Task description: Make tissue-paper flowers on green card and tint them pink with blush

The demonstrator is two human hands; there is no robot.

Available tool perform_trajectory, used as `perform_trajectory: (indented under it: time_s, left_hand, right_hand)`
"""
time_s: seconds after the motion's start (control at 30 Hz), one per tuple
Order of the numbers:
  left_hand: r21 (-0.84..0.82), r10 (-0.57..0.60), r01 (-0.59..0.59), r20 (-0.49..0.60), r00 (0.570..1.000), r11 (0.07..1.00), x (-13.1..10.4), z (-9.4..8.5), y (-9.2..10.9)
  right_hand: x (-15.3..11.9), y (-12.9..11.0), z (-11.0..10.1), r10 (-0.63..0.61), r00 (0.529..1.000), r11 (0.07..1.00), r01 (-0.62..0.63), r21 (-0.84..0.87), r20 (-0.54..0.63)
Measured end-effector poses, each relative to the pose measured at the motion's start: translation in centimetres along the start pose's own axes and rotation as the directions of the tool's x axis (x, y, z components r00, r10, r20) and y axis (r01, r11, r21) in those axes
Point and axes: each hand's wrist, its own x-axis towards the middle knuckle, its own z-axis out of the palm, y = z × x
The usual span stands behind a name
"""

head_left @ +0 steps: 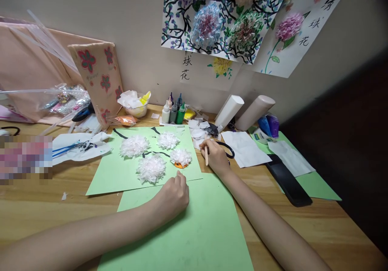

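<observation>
My right hand is closed around a thin wooden craft stick, held upright beside the green card's right edge. My left hand rests with curled fingers at the lower edge of the upper green sheet; whatever its fingertips may pinch is hidden. Just beyond those fingertips an orange piece shows under a small white paper flower. Several fluffy white flowers, such as the large one, sit on this sheet among black painted branch strokes. Another green sheet lies nearer, under my left wrist.
Paint bottles and a bowl of tissue stand at the back. White paper scraps, a black loop and a white sheet lie by my right hand. A black phone-like object is further right. Blue-handled brushes lie left.
</observation>
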Motion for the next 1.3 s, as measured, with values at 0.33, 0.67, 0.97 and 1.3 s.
perform_trajectory:
  time_s: [0.33, 0.67, 0.97, 1.3]
  left_hand:
    - [-0.005, -0.001, 0.001, -0.044, 0.999, 1.000, -0.1, 0.3, 0.0]
    - [-0.058, -0.032, 0.027, -0.086, 0.996, 0.998, 0.2, 0.5, 0.2]
    - [0.064, -0.044, 0.051, -0.117, 0.992, 0.997, -0.2, 0.4, 1.2]
    - [0.002, -0.003, 0.003, -0.068, 0.998, 1.000, -0.3, 0.3, 1.1]
  right_hand:
    - [-0.2, -1.5, -0.8, 0.070, 0.947, 0.981, -0.008, 0.193, -0.314]
    - [-1.7, -7.0, -1.4, 0.016, 0.996, 0.606, -0.078, 0.791, 0.087]
    - [-1.9, -7.1, 0.0, 0.008, 0.990, 0.764, -0.096, 0.638, 0.139]
    - [-1.9, -7.5, -0.1, -0.004, 0.993, 0.890, 0.055, 0.452, -0.114]
